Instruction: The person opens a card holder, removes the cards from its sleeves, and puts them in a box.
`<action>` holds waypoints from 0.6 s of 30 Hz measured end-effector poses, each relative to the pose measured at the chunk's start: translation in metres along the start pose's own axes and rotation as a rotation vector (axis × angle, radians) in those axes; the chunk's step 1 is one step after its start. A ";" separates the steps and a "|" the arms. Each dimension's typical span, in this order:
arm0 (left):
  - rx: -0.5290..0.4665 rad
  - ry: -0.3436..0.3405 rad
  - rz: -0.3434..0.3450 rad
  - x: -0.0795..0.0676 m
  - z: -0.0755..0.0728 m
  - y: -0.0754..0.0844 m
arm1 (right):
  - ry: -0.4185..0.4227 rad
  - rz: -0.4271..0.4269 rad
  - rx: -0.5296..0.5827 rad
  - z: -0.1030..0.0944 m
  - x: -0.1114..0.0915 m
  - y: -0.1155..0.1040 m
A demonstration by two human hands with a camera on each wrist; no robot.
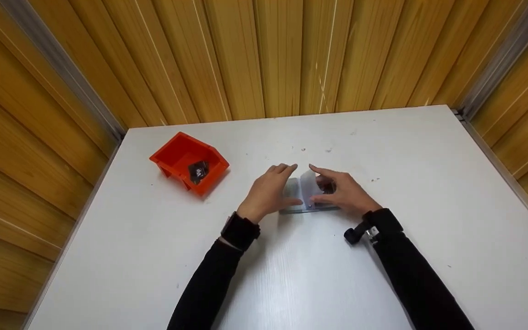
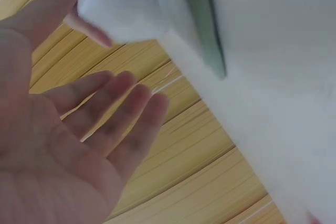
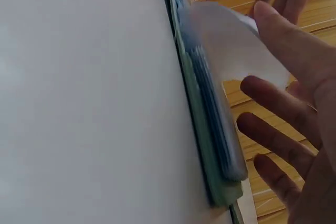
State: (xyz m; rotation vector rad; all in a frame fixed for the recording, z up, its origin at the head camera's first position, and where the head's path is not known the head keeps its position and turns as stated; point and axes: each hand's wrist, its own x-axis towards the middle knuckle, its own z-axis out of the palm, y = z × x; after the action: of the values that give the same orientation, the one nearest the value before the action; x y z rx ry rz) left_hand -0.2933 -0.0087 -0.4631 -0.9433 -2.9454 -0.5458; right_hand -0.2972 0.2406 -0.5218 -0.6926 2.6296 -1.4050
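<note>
Orange bin [image 1: 189, 161]; white table [image 1: 291, 275]; green plate [image 3: 202, 150].

Wide bare tabletop [image 1: 291, 275] near and to the right, open for passing. Far left blocked by the orange bin [image 1: 189, 161]. Centre taken up by both hands [image 1: 268, 192] closing over the flat plate [image 1: 294, 208]. Hemmed in at the far edge by the wooden wall [image 1: 264, 55].

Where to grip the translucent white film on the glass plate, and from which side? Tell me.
Pinch the translucent white film at its raised free edge, coming from above: it curls up off the flat greenish glass plate, which lies on the white table, leaving room for fingertips, probably the right hand.
</note>
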 end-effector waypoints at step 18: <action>0.164 -0.058 0.032 0.004 0.023 0.002 | -0.025 0.032 -0.127 -0.015 -0.003 0.004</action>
State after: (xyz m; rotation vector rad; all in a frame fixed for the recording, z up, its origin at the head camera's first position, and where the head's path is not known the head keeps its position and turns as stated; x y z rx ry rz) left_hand -0.2934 0.0028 -0.4839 -1.0018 -2.9638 -0.2755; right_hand -0.3001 0.2553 -0.5170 -0.6728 2.7169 -1.2214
